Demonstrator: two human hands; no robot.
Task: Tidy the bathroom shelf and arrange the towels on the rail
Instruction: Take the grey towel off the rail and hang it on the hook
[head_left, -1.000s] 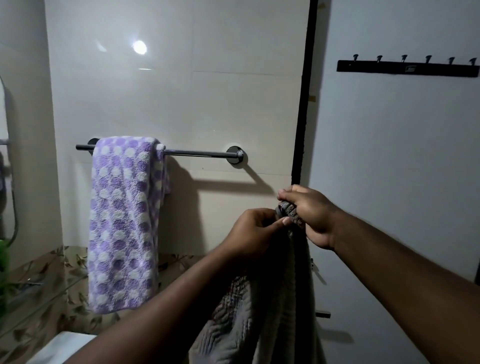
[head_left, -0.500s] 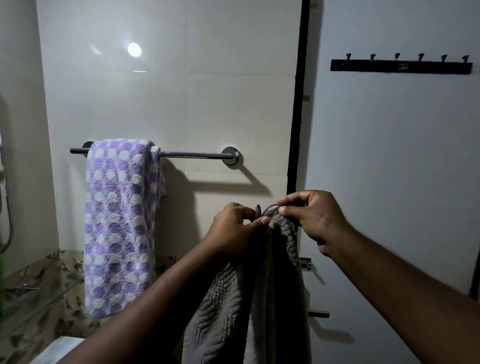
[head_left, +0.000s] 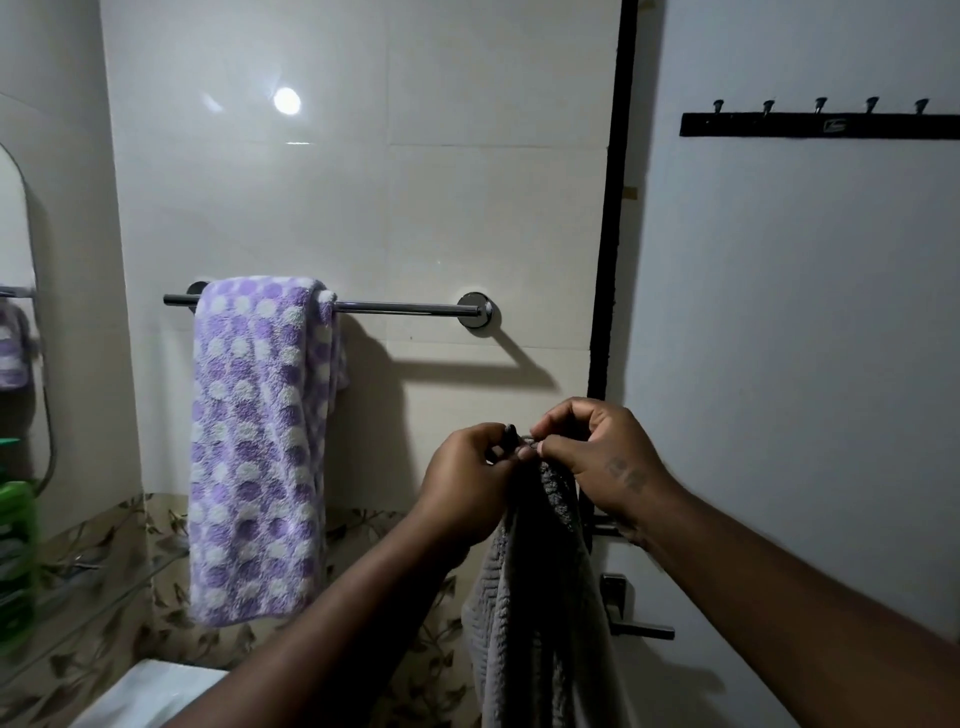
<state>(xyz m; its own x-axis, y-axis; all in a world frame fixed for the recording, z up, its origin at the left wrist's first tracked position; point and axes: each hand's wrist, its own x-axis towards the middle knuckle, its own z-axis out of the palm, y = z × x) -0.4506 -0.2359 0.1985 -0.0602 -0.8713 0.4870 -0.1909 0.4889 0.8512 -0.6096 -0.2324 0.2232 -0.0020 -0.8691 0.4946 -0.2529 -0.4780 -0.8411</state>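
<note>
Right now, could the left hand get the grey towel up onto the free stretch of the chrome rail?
Probably yes. The chrome rail is bare right of the purple dotted towel, nothing blocks the way, but both hands, left and right, pinch the grey towel below it.

Dim room; a lamp's glare spot on glossy tile, rail shadow hard, left edge blurred.

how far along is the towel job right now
Done: the purple dotted towel hangs over the rail. In hand: left hand and right hand pinch the grey towel at its top edge. Left: hanging it on the rail's bare right part; the shelf is barely visible.
</note>
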